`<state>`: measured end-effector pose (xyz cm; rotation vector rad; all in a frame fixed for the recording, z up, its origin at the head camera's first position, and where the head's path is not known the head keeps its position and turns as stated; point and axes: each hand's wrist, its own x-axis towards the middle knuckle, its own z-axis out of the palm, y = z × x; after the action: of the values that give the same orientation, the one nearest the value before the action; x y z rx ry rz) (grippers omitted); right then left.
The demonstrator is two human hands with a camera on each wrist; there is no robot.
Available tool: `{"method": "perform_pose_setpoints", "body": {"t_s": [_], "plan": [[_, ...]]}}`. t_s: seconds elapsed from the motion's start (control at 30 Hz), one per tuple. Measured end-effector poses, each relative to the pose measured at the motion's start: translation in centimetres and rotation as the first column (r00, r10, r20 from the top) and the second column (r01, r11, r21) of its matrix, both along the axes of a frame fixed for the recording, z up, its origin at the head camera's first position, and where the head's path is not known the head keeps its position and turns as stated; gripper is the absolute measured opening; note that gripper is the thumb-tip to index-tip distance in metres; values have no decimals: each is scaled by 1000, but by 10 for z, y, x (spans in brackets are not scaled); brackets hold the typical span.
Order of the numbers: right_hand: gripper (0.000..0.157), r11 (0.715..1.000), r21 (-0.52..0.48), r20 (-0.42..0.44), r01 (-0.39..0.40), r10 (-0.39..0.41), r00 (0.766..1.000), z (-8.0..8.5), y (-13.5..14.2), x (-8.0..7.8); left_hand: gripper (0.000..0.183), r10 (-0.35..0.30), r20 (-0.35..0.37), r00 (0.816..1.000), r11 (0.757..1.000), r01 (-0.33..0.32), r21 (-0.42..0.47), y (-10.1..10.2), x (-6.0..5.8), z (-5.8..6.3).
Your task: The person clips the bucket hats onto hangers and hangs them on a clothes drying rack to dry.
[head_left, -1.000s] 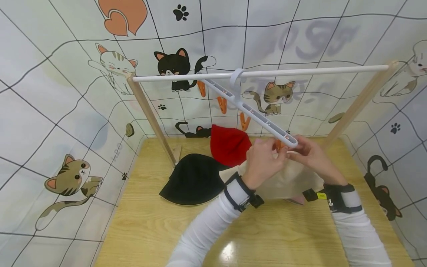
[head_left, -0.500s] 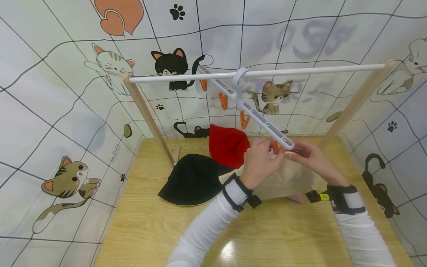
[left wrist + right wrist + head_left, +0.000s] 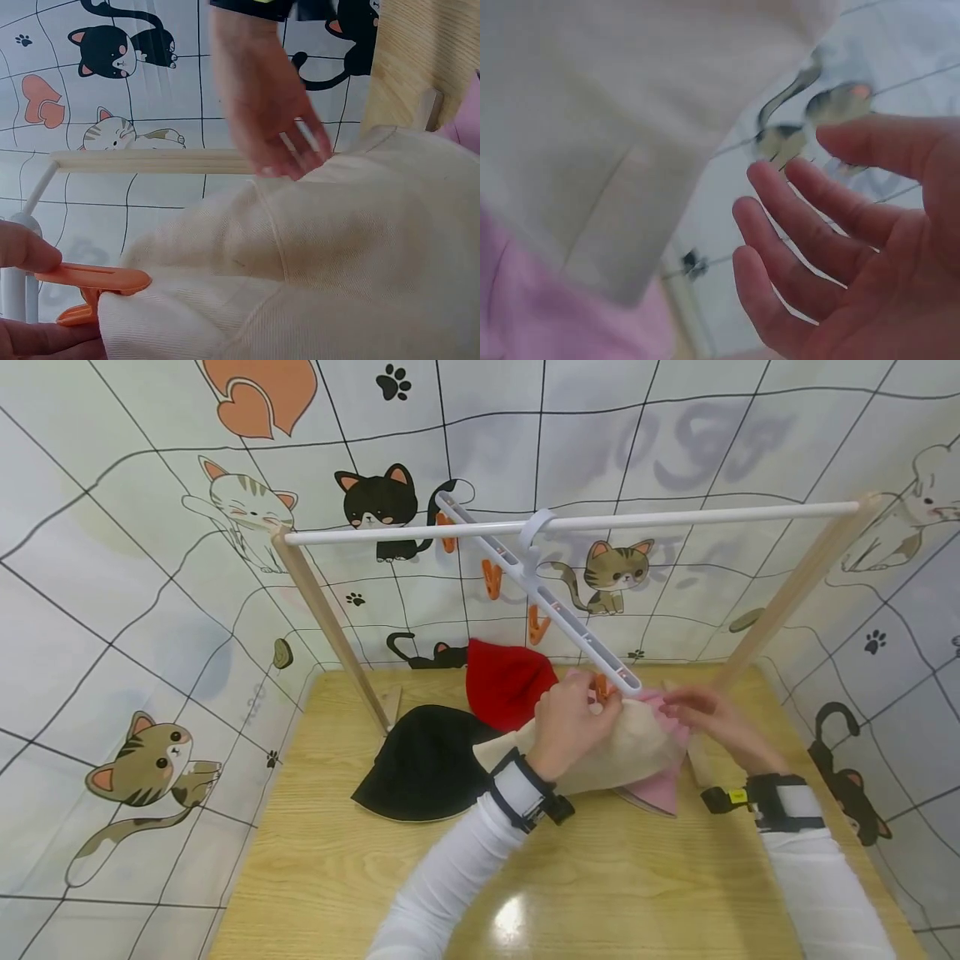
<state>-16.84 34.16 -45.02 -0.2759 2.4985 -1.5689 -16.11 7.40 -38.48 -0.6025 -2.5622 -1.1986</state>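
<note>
My left hand (image 3: 568,725) pinches an orange clothes peg (image 3: 105,279) between thumb and fingers. In the left wrist view, the peg's jaws sit at the edge of a cream bucket hat (image 3: 352,232), which hangs below it. This peg is at the near end of a white clip hanger (image 3: 573,628) hooked over a white rail (image 3: 675,520). My right hand (image 3: 716,725) is to the right of the cream hat. In the right wrist view, its fingers (image 3: 817,240) are loosely spread, hold nothing and are apart from the fabric.
A pink hat (image 3: 654,789) lies below and behind the cream one. A black bucket hat (image 3: 427,768) and a red hat (image 3: 508,687) lie to the left on the wooden table (image 3: 600,877). Several other orange pegs hang along the hanger. Wooden posts (image 3: 795,593) hold the rail.
My right hand has let go of the cream hat's edge and moved right. The hanger's near end has swung slightly left, with my left hand still at the peg.
</note>
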Motion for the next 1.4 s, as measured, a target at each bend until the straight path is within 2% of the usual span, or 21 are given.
{"method": "perform_pose_setpoints", "body": {"t_s": [0.13,0.3,0.5,0.67,0.8,0.9,1.07,1.2,1.3,1.4], "plan": [[40,997,62,22,51,-53,998,-34,15,-10,14,5,-16,1000,1000,-5,21,-2,-1,-4],[47,969,234,52,84,-99,994,-68,28,-15,14,5,-35,999,999,-4,34,-3,-2,-7],[42,916,372,0,148,-160,987,-85,34,-16,14,8,-23,1000,1000,-7,30,-5,-3,-9],[35,856,426,-78,293,-288,954,-92,23,-16,15,20,-23,1000,999,-19,27,-7,-3,-10],[29,873,318,9,371,-394,919,-95,12,-15,16,36,-29,999,999,-36,24,-7,-5,-12],[36,888,212,105,409,-437,893,-97,7,-13,16,50,-24,998,999,-50,18,-8,-6,-13],[48,883,212,90,420,-445,891,-97,3,-12,15,67,5,998,998,-67,5,-9,-7,-16],[66,892,150,139,425,-445,885,-99,2,-16,17,77,12,997,997,-76,-8,-9,-9,-19],[70,902,70,175,425,-431,885,-101,1,-20,19,84,11,996,996,-83,-17,-10,-10,-21],[70,914,53,192,403,-405,894,-101,-1,-24,20,91,11,996,996,-91,-21,-10,-11,-21]]}}
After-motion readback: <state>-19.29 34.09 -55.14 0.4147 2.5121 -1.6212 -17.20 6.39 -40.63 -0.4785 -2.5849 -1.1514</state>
